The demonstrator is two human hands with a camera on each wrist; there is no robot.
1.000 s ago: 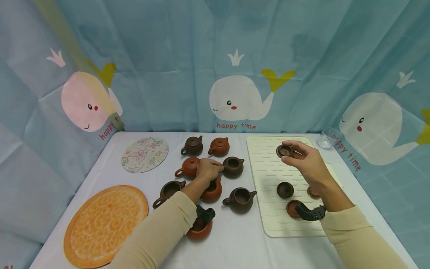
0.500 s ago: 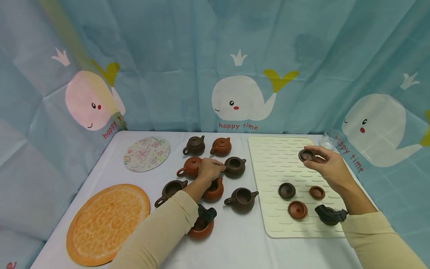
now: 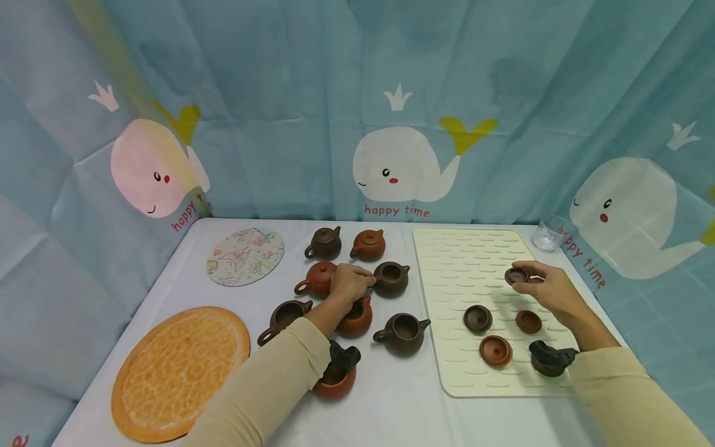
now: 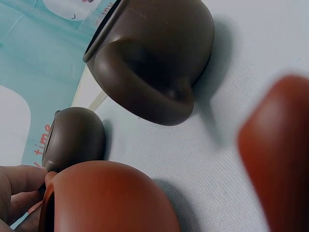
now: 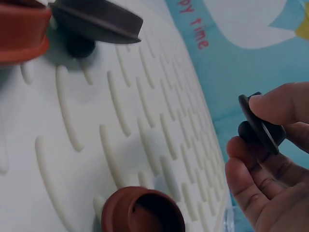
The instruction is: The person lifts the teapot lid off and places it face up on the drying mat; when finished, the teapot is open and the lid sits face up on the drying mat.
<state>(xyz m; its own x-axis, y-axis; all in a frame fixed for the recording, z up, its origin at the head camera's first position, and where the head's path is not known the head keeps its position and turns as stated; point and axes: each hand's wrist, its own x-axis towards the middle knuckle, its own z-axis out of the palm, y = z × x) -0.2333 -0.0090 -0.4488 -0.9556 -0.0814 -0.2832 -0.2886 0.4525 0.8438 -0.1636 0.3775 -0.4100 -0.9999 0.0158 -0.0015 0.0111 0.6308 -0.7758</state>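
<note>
My left hand pinches a lidless dark brown teapot by its handle side, where the spot is partly hidden by the fingers. In the left wrist view that dark teapot stands behind an orange-red one. Over the pale mat, my right hand holds a small dark teapot lid between thumb and fingers. Its hollow side faces up in the head view; the right wrist view shows its knob by the fingertips. Below it on the mat lie a dark lid, and two reddish lids.
Several more teapots surround my left hand, among them an open dark one and a lidded red one. The cream mat covers the right side, with a clear glass behind. Two round mats, orange and floral, lie left.
My right hand has carried the dark lid to the right across the mat, then lowered it towards the near side. The left hand stays at the dark teapot.
</note>
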